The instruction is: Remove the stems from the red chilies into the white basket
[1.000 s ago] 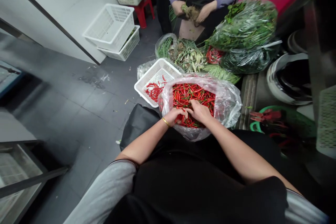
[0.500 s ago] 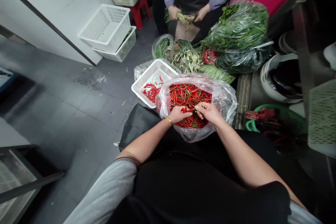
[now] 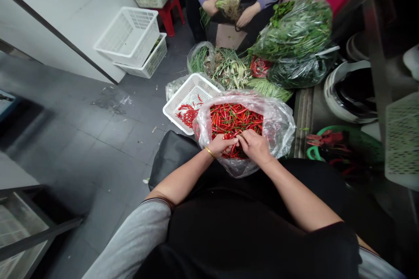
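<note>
A clear plastic bag (image 3: 278,126) full of red chili peppers (image 3: 234,117) with green stems lies open in front of me. Over its near side, my left hand (image 3: 222,144) is closed around some red chilies, which show partly between the fingers. My right hand (image 3: 254,146) meets it there, thumb and fingertips pinched together at the left hand's fingertips. What exactly the right fingers grip is too small to make out. Left of the bag, partly behind it, a white perforated basket (image 3: 178,99) holds a small heap of red chilies (image 3: 186,114).
Across from me a co-worker's hands (image 3: 247,15) hold a bunch of rooted green stalks (image 3: 229,6). Between us lie scallions (image 3: 232,69) and bagged leafy greens (image 3: 294,30). White crates (image 3: 127,37) stand at the left; a green basket (image 3: 360,139) and white bucket (image 3: 330,91) at the right.
My right hand has moved left and inward, its fingertips now against my left hand's. The left hand stays nearly in place. The co-worker's stalk bunch has been raised and tilted.
</note>
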The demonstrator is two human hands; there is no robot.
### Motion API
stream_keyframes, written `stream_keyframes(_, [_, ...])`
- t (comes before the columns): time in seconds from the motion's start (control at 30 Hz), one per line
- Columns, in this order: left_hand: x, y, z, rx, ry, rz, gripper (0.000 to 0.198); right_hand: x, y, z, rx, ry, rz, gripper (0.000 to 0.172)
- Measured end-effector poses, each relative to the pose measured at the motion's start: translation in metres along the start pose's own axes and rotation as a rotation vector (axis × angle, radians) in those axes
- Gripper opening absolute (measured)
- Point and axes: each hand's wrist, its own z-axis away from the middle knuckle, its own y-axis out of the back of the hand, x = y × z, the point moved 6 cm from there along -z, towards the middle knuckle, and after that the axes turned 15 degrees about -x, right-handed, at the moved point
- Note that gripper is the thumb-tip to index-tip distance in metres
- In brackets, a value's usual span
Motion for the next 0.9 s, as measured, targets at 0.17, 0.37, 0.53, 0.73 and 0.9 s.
stream_keyframes(0.17, [-0.002, 0.004, 0.002, 0.097, 0.024, -0.042, 0.047, 0.027, 0.009, -0.003, 0.029, -0.104, -0.031, 0.033])
stream_keyframes(0.37, [-0.001, -0.004, 0.007, -0.04, 0.075, -0.186, 0.044, 0.018, -0.014, -0.013, -0.36, -0.062, -0.561, 0.049])
stream_keyframes(0.53, [-0.01, -0.02, 0.012, -0.245, 0.205, -0.13, 0.042, -0.002, -0.021, 0.0, -0.436, 0.018, -0.217, 0.05])
stream_keyframes(0.73, [-0.022, -0.013, 0.006, -0.112, 0.289, -0.066, 0.037, 0.002, -0.008, -0.002, -0.182, -0.089, 0.48, 0.043])
stream_keyframes(0.9, [-0.01, -0.016, 0.008, -0.221, 0.185, -0.001, 0.048, 0.048, 0.007, -0.046, -0.201, -0.255, 0.595, 0.036])
